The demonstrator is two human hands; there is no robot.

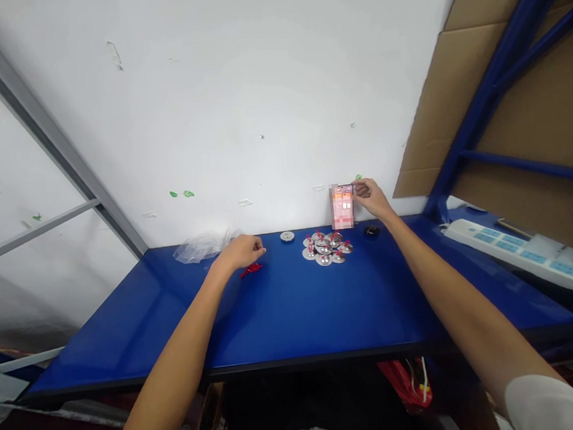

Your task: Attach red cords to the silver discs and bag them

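Observation:
At the back right of the blue table, my right hand (371,197) has its thumb and fingers closed at the right edge of an upright smartphone (343,206). The phone stands near the wall with its lit screen towards me, partly blurred. My left hand (243,250) hovers left of centre with its fingers curled in; whatever they may hold is hidden. Just beside and below it lies a small bunch of red strips (251,269). Between the hands sits a cluster of several silvery metal discs (323,248) with red ties on them. One single disc (287,236) lies apart, nearer the wall.
Clear plastic bags (203,246) lie at the back left of the table (296,321). A small black object (371,231) is below my right hand. A white power strip (520,251) stands at the right, beside a blue metal frame (487,104) and cardboard (438,115).

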